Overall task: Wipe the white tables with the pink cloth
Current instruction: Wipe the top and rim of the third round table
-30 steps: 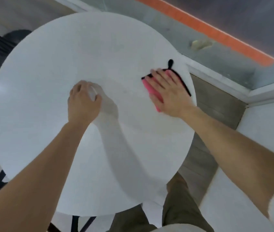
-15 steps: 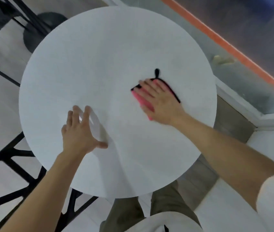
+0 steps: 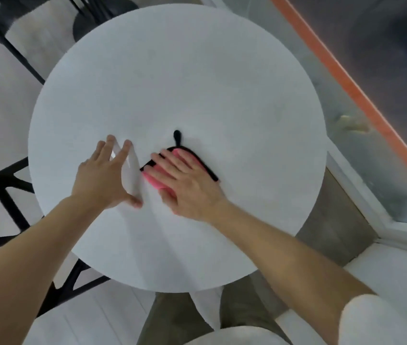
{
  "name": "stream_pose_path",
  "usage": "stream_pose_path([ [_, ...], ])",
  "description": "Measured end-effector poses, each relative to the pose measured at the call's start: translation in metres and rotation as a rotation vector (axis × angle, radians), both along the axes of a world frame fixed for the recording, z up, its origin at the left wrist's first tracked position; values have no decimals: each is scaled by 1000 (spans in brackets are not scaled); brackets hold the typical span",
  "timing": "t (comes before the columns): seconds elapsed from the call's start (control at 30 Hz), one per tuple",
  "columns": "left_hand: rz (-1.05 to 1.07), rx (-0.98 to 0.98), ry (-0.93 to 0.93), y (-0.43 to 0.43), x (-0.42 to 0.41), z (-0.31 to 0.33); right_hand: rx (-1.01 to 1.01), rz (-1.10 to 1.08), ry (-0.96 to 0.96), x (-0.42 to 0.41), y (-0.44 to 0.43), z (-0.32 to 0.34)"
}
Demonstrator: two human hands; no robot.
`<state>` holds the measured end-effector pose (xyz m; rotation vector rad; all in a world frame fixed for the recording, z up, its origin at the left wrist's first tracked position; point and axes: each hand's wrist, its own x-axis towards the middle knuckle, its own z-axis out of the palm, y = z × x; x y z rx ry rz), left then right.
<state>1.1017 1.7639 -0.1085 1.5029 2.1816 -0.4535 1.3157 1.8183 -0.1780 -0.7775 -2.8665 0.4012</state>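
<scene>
Pressing flat, straight fingers (image 3: 172, 161) of the right hand (image 3: 188, 188) cover the cloth (image 3: 154, 182) near the middle of the white desk (image 3: 185, 78). The left hand (image 3: 100, 178) rests just beside, fingers spread. The cloth looks soft and light, so a flat palm on top should slide it.

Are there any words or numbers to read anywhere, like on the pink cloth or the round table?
None: no words, numbers, labels or signs can be read.
The pink cloth under the right hand shows only plain pink with a black edge and loop.
The white table, where the left hand rests flat, is bare of print.
The orange strip by the window has no letters.
</scene>
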Motion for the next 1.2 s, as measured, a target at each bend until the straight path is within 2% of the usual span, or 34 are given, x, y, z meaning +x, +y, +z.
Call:
stream_pose_path([
  [0.17,36,28,-2,2,5,4,131,-479,-175,111,176,-8],
  [0.23,51,28,-1,2,5,4,112,-615,-184,115,194,-8],
  [0.3,55,19,-5,1,4,4,114,-717,-142,75,164,-3],
  [0.33,58,20,-2,0,2,3,120,-660,-120,48,136,-3],
  [0.47,91,12,-8,0,6,4,33,94,-107,-34,23,7],
  [0.53,101,4,-4,2,8,4,43,265,-58,-27,35,6],
  [0.6,87,-6,-11,4,8,6,96,192,-28,1,89,-2],
  [0.67,91,5,-14,3,6,6,177,-112,-56,39,166,-10],
  [0.73,79,17,-8,1,5,6,153,-444,-156,76,230,-9],
  [0.83,52,19,10,0,3,7,87,-704,-169,55,229,-4],
  [0.9,48,18,21,-2,1,7,124,-604,-108,2,164,-1],
  [1.0,21,4,22,-2,0,9,50,-101,-97,-62,53,4],
  [1.03,15,9,22,-2,0,8,23,-5,-97,-68,35,7],
  [1.13,-5,33,24,-1,-1,11,67,35,-72,-39,61,3],
  [1.2,-32,54,-4,0,-6,14,111,-154,-87,9,102,-3],
])
